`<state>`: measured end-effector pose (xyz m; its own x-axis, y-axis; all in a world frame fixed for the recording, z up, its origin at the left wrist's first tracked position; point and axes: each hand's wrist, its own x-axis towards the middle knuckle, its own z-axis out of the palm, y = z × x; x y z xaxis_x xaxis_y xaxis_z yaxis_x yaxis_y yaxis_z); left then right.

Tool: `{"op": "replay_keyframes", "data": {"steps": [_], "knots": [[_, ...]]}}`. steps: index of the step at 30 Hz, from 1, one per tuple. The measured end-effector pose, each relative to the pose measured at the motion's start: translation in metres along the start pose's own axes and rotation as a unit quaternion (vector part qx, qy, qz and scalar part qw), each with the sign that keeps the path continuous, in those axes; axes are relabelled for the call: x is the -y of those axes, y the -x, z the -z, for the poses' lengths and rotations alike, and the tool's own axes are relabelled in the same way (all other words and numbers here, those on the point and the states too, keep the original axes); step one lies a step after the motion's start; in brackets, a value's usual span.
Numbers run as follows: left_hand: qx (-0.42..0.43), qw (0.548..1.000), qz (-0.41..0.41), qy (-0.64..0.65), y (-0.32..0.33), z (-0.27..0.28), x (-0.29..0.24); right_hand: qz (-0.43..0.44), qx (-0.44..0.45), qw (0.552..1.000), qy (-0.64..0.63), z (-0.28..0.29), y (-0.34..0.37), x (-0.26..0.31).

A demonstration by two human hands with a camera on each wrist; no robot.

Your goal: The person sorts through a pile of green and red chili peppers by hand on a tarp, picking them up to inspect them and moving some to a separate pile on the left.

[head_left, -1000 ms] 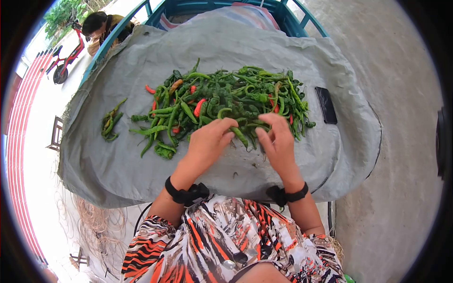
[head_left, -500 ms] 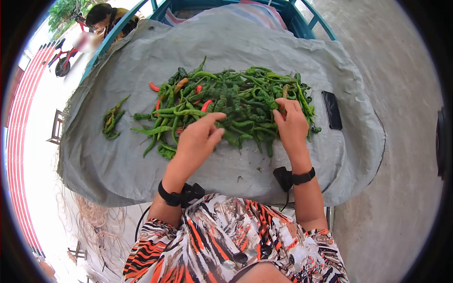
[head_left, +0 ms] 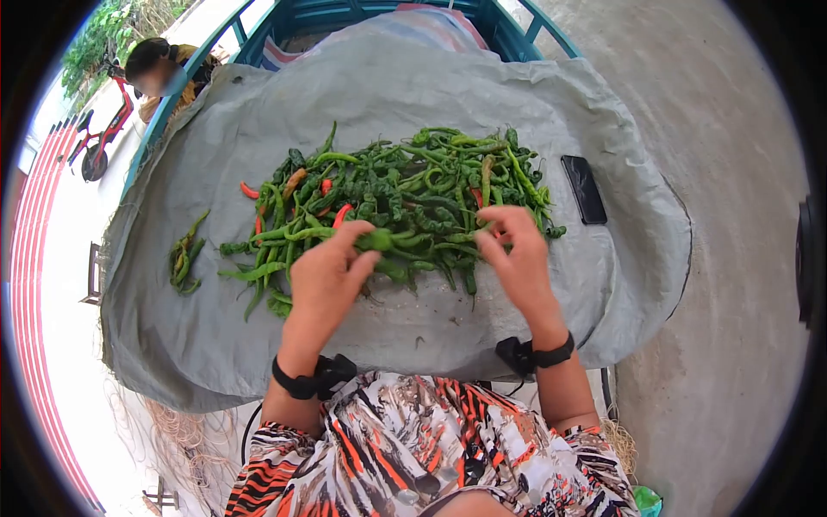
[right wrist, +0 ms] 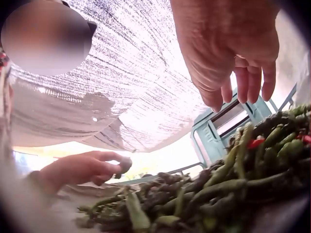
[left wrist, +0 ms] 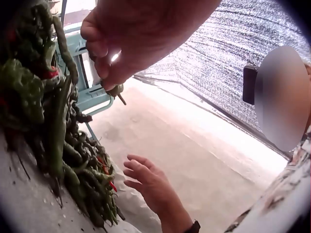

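A wide heap of green peppers (head_left: 413, 202) with some red ones lies on a grey cloth (head_left: 413, 95). My left hand (head_left: 326, 280) pinches a green pepper between thumb and fingers at the heap's near left edge; the pepper's stem end (left wrist: 116, 91) shows below the fingers in the left wrist view. At the heap's near right side is my right hand (head_left: 525, 271), its fingers apart and slightly bent. In the right wrist view, the right hand (right wrist: 233, 53) hangs above the peppers with nothing visible in it.
A small separate bunch of peppers (head_left: 185, 258) lies at the left. A black phone (head_left: 584, 189) is on the right. Behind the cloth stand blue-green cart rails (head_left: 551, 30). A person (head_left: 168, 73) and a red scooter (head_left: 110, 129) are at the far left.
The left hand has moved slightly left and now pinches a green pepper. The right hand went right over the heap, then came back towards its near edge. The head view has shifted slightly.
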<state>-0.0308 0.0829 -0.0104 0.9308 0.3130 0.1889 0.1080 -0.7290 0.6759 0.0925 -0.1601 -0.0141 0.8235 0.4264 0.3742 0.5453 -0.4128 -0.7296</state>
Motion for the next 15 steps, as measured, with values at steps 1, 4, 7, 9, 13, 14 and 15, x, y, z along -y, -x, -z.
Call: {"op": "replay_keyframes", "data": {"steps": [1,4,7,9,13,14,15], "knots": [[-0.034,0.999,0.029,0.001,-0.002,0.005,0.004,0.022,-0.044,0.997,0.063,0.007,-0.010,-0.009],[-0.103,0.992,0.073,0.014,-0.006,0.011,0.011,0.039,-0.083,0.982,0.162,0.010,-0.035,-0.030],[-0.084,0.995,0.013,0.057,-0.006,-0.006,0.009,0.044,-0.061,0.968,0.239,-0.008,-0.051,-0.044],[-0.004,0.993,-0.008,0.116,-0.005,-0.017,0.004,0.056,-0.067,0.956,0.278,-0.026,-0.052,-0.051],[0.106,0.968,-0.018,0.227,-0.002,-0.033,-0.006,0.060,-0.073,0.961,0.261,-0.034,-0.038,-0.041],[0.128,0.962,-0.021,0.242,-0.001,-0.036,-0.007,0.068,-0.057,0.963,0.256,-0.031,-0.034,-0.035],[0.148,0.954,-0.023,0.260,0.000,-0.039,-0.008,0.076,-0.040,0.964,0.251,-0.028,-0.029,-0.029]]}}
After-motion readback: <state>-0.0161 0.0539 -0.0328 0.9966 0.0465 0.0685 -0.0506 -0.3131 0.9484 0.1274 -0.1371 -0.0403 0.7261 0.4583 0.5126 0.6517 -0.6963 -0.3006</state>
